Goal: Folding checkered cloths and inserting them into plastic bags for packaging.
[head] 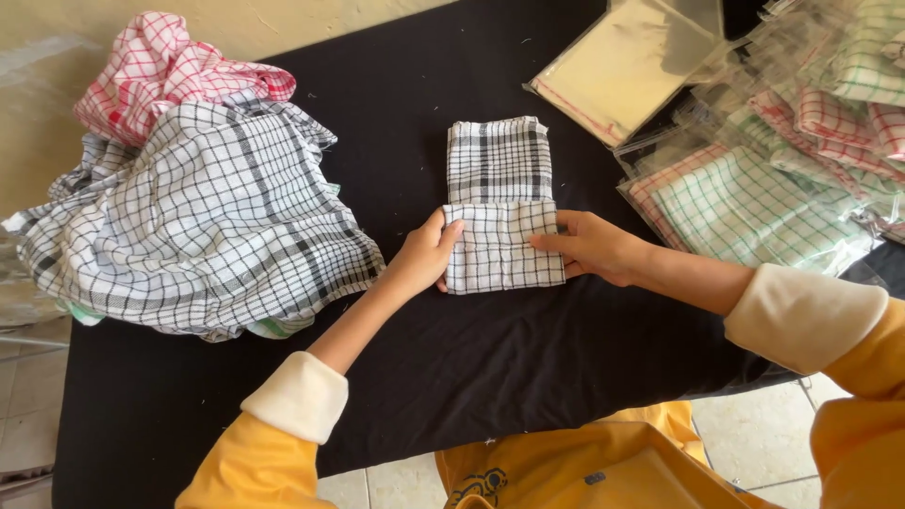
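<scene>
A black-and-white checked cloth (498,188) lies folded into a narrow strip on the black table cover (452,349), its near end doubled over. My left hand (426,253) grips the left edge of that doubled end. My right hand (594,245) holds the right edge, fingers on top of the fold. Both arms wear yellow sleeves with cream cuffs.
A heap of unfolded checked cloths (198,217), black-white with a red-white one (160,66) on top, sits at the left. Clear plastic bags (627,61) and bagged green and red checked cloths (754,203) lie at the right. Tiled floor (754,434) shows below the table edge.
</scene>
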